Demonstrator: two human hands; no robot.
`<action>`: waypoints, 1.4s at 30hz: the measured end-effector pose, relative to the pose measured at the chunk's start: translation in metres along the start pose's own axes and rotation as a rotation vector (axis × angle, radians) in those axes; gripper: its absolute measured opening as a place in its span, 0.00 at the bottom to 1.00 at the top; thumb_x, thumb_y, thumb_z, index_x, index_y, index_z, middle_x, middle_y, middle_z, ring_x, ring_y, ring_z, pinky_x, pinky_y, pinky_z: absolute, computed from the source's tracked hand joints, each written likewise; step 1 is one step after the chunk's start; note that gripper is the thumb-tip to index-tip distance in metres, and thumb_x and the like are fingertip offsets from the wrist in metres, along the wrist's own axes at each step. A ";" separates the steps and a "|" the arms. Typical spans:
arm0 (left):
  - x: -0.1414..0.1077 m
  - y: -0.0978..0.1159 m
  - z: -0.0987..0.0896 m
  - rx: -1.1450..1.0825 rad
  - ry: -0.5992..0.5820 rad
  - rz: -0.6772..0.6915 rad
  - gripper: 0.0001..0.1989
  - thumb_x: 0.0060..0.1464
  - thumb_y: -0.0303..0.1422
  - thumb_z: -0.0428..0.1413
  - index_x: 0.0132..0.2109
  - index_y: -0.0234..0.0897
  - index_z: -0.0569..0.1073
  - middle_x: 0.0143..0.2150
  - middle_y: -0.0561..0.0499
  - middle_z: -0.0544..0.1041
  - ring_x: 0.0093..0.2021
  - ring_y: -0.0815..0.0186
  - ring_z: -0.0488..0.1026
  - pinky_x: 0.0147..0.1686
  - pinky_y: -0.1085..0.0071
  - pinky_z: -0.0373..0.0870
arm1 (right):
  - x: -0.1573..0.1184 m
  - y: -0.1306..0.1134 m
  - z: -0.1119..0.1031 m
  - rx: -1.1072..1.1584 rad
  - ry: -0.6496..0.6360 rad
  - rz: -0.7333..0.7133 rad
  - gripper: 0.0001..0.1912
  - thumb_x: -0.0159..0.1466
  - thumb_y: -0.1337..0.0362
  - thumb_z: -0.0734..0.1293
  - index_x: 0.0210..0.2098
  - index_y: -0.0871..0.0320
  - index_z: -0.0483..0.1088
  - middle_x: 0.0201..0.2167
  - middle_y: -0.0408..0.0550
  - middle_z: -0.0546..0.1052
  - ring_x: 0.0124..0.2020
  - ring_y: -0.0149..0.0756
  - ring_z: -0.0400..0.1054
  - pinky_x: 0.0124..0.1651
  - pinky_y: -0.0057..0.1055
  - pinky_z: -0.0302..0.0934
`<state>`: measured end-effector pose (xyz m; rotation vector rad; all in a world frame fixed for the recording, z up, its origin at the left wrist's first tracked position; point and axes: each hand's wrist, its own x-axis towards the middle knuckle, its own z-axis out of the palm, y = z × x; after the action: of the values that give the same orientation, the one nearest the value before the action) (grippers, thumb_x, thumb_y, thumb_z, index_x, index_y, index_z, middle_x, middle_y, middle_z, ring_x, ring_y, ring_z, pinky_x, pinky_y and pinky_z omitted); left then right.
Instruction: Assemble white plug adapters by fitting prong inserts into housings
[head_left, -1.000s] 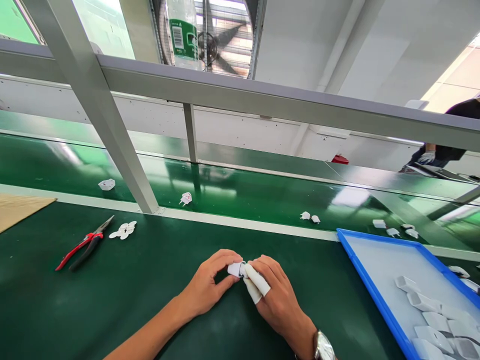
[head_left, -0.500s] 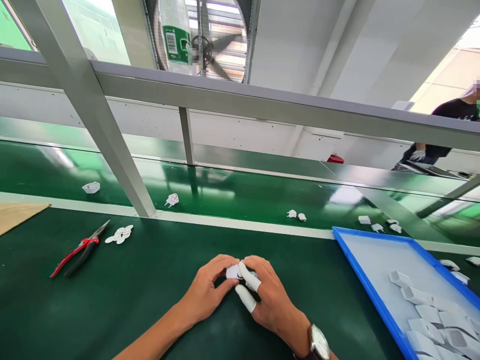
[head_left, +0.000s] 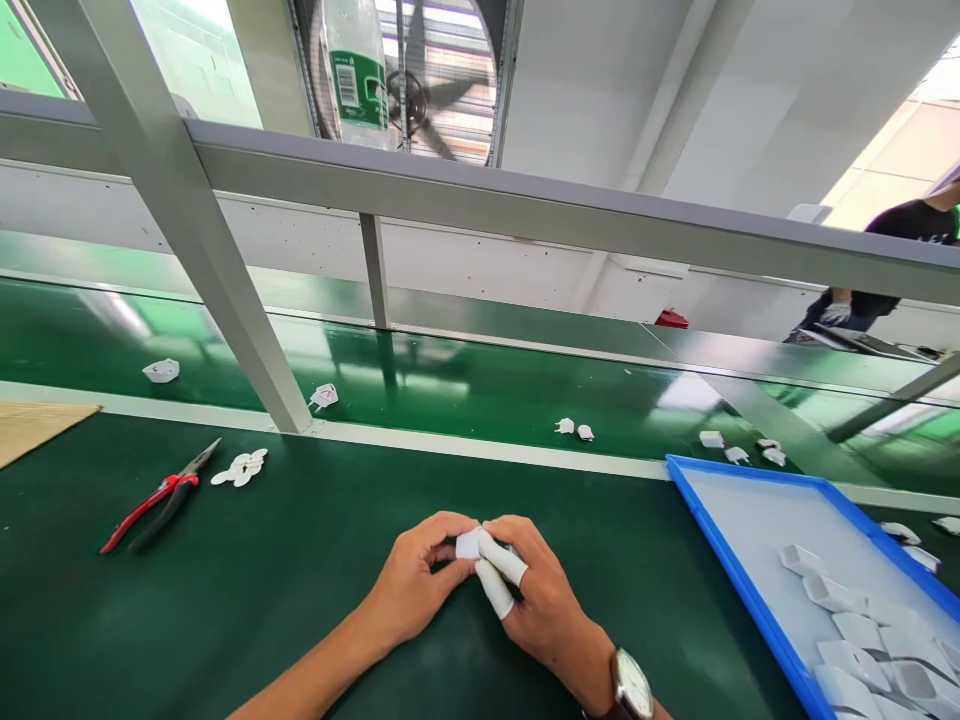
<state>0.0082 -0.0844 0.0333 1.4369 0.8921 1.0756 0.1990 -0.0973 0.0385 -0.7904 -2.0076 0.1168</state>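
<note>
Fingers (head_left: 450,532) of both hands clamped on small white part (head_left: 469,544), pinched between fingertips

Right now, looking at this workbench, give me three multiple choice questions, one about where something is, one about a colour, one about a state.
1. Where do the pliers lie?
A. in the tray
B. on the mat, left of the hands
C. on the belt

2. What colour is the tray rim?
A. blue
B. red
C. yellow

3. How is the small white part held?
A. lying loose
B. left hand only
C. pinched between both hands

Answers: B, they rest beside the white bits; A, its edge is blue; C, the right hand grips it too.
</note>
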 end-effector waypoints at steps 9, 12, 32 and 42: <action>0.003 0.000 -0.003 0.073 0.023 0.171 0.12 0.57 0.30 0.63 0.49 0.43 0.78 0.48 0.49 0.80 0.47 0.61 0.80 0.48 0.65 0.82 | -0.010 0.003 0.000 0.211 -0.007 0.296 0.24 0.68 0.67 0.67 0.63 0.52 0.66 0.52 0.53 0.76 0.50 0.39 0.75 0.49 0.32 0.75; 0.000 -0.002 -0.002 0.108 0.027 0.242 0.14 0.58 0.27 0.61 0.50 0.44 0.78 0.47 0.50 0.80 0.45 0.63 0.81 0.46 0.66 0.83 | -0.009 0.001 0.002 0.250 -0.004 0.311 0.19 0.67 0.69 0.68 0.57 0.49 0.71 0.49 0.49 0.76 0.43 0.36 0.75 0.42 0.28 0.74; -0.003 -0.010 0.004 -0.043 0.019 0.235 0.13 0.59 0.26 0.62 0.50 0.44 0.78 0.47 0.50 0.77 0.46 0.62 0.81 0.48 0.61 0.84 | -0.007 -0.002 0.001 0.246 -0.072 0.214 0.19 0.69 0.73 0.63 0.57 0.51 0.70 0.49 0.52 0.75 0.49 0.39 0.72 0.48 0.35 0.73; -0.003 -0.004 0.001 0.348 0.038 0.400 0.23 0.62 0.25 0.58 0.62 0.46 0.69 0.56 0.45 0.72 0.48 0.64 0.78 0.47 0.66 0.83 | -0.013 0.008 0.005 0.539 0.023 0.614 0.13 0.70 0.60 0.67 0.52 0.50 0.78 0.46 0.50 0.81 0.42 0.40 0.76 0.46 0.35 0.72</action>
<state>0.0084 -0.0874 0.0286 1.9486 0.8681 1.2876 0.2031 -0.0978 0.0229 -1.0052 -1.5353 0.9514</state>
